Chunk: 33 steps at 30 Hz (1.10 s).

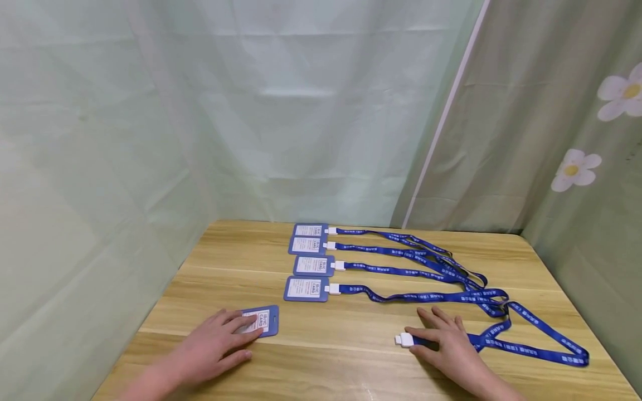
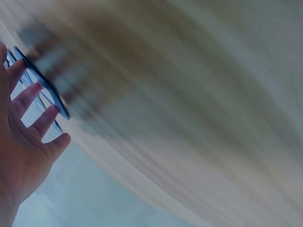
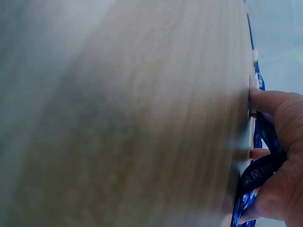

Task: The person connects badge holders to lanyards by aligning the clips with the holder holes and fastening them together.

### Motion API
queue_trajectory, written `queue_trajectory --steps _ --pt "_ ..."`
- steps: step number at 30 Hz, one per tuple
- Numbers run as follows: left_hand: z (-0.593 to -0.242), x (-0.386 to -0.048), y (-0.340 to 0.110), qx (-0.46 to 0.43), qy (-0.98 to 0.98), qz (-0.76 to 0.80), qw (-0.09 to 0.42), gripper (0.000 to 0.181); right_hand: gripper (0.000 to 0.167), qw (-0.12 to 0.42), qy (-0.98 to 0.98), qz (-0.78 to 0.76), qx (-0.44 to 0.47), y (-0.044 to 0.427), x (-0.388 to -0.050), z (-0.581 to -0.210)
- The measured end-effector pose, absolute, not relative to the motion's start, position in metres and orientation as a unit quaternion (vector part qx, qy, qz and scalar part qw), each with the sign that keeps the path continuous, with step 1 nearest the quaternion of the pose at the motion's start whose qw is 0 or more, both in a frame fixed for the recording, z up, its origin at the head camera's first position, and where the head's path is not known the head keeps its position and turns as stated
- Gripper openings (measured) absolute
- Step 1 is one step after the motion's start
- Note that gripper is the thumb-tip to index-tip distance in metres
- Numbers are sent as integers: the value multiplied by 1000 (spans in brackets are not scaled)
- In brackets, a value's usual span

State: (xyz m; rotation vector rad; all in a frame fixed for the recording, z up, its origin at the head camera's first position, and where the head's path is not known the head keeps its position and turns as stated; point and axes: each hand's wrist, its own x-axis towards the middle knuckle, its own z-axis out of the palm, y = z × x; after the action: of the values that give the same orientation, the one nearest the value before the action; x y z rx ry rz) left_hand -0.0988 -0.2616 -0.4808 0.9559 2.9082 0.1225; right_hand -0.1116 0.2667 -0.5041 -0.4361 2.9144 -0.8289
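Note:
My left hand (image 1: 215,345) rests its fingertips on a blue ID card holder (image 1: 271,319) that lies flat at the table's front left. In the left wrist view its fingers are spread and fairly straight, touching the card holder (image 2: 53,92). At the front right, my right hand (image 1: 448,351) pinches a blue lanyard (image 1: 531,352) just behind its white clip (image 1: 405,340), thumb and forefinger on either side. The clip points left, apart from the card holder. In the right wrist view the lanyard strap (image 3: 262,171) runs beneath the palm.
Several blue card holders (image 1: 306,289) lie in a column mid-table, each joined to a lanyard (image 1: 401,271) stretching right. The straps overlap near the right side. Wood-grain table (image 1: 321,367) lies between my hands. A pale curtain (image 1: 311,139) hangs behind.

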Motion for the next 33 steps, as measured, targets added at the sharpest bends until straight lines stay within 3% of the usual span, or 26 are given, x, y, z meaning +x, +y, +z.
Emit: queue_trajectory --steps 14,33 --pt "-480 -92 -226 327 940 49 88 52 37 36 950 -273 -144 266 -111 -503" --pt "-481 -100 -153 412 905 50 91 53 39 51 951 -268 -145 271 -109 -500"
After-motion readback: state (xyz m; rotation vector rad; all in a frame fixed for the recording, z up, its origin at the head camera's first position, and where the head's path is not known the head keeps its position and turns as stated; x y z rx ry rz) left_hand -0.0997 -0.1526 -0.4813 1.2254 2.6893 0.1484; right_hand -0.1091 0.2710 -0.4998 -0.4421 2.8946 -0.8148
